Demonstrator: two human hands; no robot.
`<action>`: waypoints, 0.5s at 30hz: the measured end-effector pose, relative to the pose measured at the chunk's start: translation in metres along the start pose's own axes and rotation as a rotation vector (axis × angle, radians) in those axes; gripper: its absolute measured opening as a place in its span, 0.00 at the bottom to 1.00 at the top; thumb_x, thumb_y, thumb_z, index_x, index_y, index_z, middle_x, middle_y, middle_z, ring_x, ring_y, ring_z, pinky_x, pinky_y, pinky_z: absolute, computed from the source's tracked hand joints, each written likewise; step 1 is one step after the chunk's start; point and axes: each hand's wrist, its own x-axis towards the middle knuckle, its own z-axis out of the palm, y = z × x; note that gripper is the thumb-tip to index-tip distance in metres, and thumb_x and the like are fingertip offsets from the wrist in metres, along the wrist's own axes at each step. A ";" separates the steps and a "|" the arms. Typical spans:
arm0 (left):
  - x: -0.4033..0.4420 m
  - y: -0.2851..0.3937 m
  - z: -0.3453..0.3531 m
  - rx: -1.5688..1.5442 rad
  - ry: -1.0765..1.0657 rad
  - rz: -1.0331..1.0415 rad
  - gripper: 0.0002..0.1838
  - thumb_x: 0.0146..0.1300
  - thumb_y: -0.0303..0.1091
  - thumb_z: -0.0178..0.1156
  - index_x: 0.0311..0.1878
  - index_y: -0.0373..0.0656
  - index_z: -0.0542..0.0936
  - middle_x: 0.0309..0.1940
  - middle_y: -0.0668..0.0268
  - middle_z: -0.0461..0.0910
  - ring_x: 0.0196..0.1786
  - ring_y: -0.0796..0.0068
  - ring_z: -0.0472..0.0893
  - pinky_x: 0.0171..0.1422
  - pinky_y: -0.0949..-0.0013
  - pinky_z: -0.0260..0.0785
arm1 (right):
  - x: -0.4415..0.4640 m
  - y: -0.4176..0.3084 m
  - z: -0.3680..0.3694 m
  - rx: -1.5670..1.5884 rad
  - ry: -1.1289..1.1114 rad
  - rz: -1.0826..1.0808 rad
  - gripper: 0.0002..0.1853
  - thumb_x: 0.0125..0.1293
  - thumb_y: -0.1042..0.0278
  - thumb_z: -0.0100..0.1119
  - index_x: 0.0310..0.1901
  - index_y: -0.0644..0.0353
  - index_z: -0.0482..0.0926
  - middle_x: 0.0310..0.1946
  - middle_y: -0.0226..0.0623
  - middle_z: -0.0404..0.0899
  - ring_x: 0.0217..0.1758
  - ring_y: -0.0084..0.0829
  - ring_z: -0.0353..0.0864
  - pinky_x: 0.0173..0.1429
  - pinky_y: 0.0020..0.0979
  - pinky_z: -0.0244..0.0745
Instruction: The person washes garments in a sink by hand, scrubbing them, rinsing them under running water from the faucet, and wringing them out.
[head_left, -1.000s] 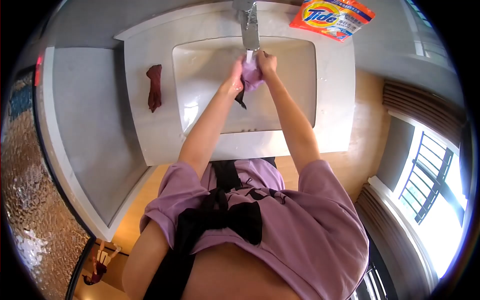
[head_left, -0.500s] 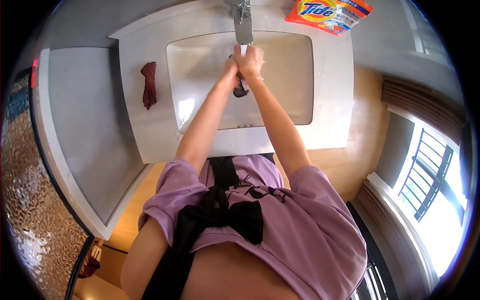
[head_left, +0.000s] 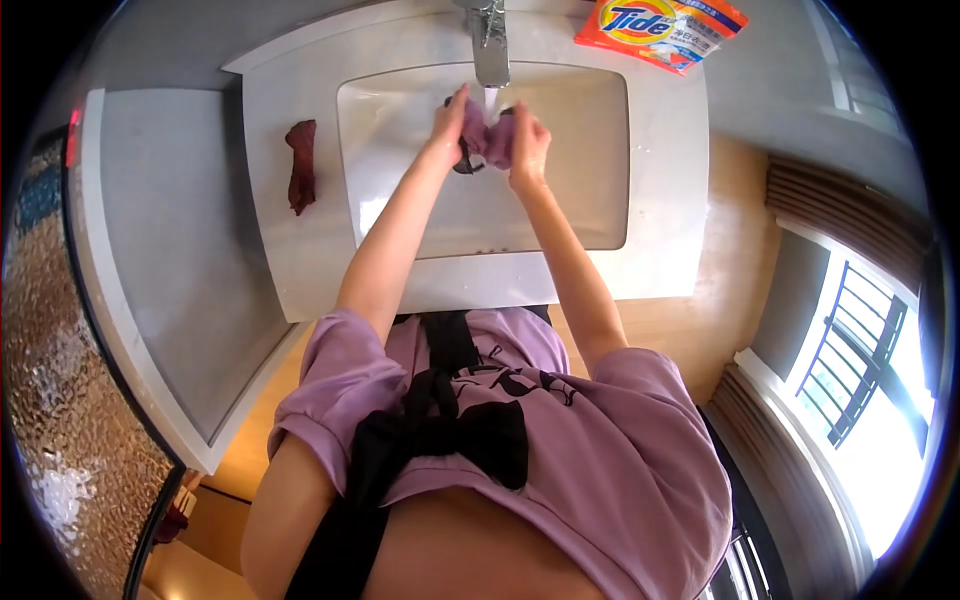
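Note:
Under the running faucet (head_left: 491,50), a wet purple and black cloth, sock-like in shape (head_left: 498,145), is stretched between my two hands above the sink basin (head_left: 585,180). My left hand (head_left: 450,124) grips its left side, with a dark end hanging below. On the other side, my right hand (head_left: 531,146) is closed on the cloth near another dark part. Water (head_left: 490,97) falls onto the middle of the fabric. The fingertips are partly hidden by the cloth.
A maroon, sock-like cloth (head_left: 301,167) lies on the white counter (head_left: 665,200) left of the basin. An orange Tide detergent bag (head_left: 655,30) rests at the back right. Several small dark bits lie near the basin's front edge. A barred window (head_left: 855,345) is at the right.
My hands were pressed together around the cloth right below the faucet. Now they are apart, and the purple fabric is spread between them under the stream.

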 end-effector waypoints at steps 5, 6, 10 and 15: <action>0.015 -0.032 0.018 -0.286 -0.239 0.095 0.14 0.60 0.43 0.49 0.30 0.41 0.73 0.25 0.67 0.73 0.28 0.74 0.73 0.30 0.68 0.67 | -0.001 0.000 0.029 -0.740 0.203 -0.579 0.21 0.53 0.51 0.53 0.17 0.64 0.74 0.17 0.50 0.74 0.21 0.52 0.71 0.28 0.42 0.67; 0.007 -0.024 0.023 -0.286 -0.239 0.098 0.14 0.60 0.43 0.49 0.30 0.41 0.73 0.25 0.67 0.73 0.28 0.74 0.73 0.30 0.68 0.67 | 0.008 -0.003 0.031 -0.738 0.201 -0.582 0.21 0.53 0.51 0.53 0.17 0.64 0.74 0.17 0.50 0.74 0.21 0.52 0.71 0.28 0.42 0.67; -0.016 -0.013 0.027 0.063 -0.100 0.019 0.11 0.58 0.40 0.51 0.31 0.41 0.74 0.25 0.68 0.73 0.29 0.76 0.74 0.30 0.69 0.66 | 0.049 -0.008 0.025 -0.813 0.183 -0.395 0.22 0.54 0.47 0.50 0.23 0.62 0.79 0.22 0.51 0.76 0.29 0.53 0.76 0.37 0.43 0.70; -0.035 -0.002 0.045 0.254 -0.122 0.131 0.12 0.57 0.43 0.55 0.32 0.44 0.76 0.25 0.73 0.74 0.29 0.83 0.72 0.33 0.74 0.64 | 0.108 0.032 -0.013 -0.830 0.009 -0.168 0.22 0.54 0.49 0.50 0.30 0.64 0.80 0.28 0.59 0.75 0.37 0.52 0.76 0.43 0.41 0.70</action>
